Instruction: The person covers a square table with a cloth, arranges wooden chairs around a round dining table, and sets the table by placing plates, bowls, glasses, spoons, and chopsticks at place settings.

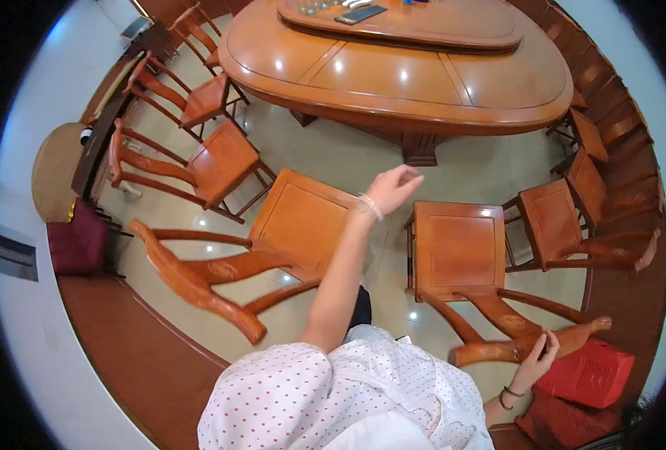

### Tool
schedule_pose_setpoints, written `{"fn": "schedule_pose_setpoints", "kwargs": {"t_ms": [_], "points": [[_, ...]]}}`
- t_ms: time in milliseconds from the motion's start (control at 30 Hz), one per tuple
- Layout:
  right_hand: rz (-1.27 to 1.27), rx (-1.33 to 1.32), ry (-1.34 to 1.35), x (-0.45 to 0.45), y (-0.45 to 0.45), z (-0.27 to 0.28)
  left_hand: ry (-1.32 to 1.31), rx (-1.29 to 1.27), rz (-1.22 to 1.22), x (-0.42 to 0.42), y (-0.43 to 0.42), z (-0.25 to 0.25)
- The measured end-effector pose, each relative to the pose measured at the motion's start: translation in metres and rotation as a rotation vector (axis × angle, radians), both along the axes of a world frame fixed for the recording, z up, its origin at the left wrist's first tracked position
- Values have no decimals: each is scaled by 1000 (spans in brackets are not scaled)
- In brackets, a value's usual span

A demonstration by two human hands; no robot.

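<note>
In the middle of the head view my left hand [395, 189], with a pale bracelet at the wrist, hangs over the floor between two wooden chairs. Its fingers are bent together and I see nothing in them. My right hand [537, 360], a dark bracelet on its wrist, is at the carved top rail of the right wooden chair [459, 247], fingers curled against the rail. How firm the hold is does not show. The left wooden chair [303, 217] stands turned at an angle, below and left of my left hand.
Ahead is a large oval wooden table [378, 90] with a raised centre [453, 26] bearing a dark flat object [360, 14] and several glasses. More chairs [224, 159] line the left side, others [550, 214] the right. A red box [592, 373] lies beside the right chair.
</note>
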State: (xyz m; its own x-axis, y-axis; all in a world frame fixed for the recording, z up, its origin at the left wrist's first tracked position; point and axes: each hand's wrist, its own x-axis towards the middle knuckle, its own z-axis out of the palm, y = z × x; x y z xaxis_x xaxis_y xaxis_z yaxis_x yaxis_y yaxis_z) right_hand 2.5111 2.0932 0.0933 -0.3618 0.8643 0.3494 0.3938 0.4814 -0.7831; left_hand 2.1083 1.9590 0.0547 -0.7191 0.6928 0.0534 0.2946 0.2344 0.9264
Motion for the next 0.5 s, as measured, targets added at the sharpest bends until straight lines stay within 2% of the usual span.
{"fn": "schedule_pose_setpoints", "kwargs": {"t_ms": [67, 133, 167, 267, 300, 367, 467, 500], "points": [[-48, -38, -226, -4, 4, -1, -38, -24, -7, -35, 16, -19], [-116, -79, -260, -15, 3, 6, -83, -51, -19, -61, 15, -45], [-116, -44, -361, -18, 5, 8, -189, -101, -63, -66, 10, -61], [-136, -244, -310, -12, 10, 6, -430, -137, -90, -73, -12, -134], [-137, -276, -376, -18, 10, 15, -452, -177, -73, -73, -20, -147], [-100, -270, -334, 14, 31, -6, -473, -270, -63, -72, -35, -166], [-79, -362, -395, 40, 55, -28, -510, -396, -99, -84, -54, -164], [42, -399, -416, 56, 72, -43, -541, -397, -92, -88, -60, -173]]}}
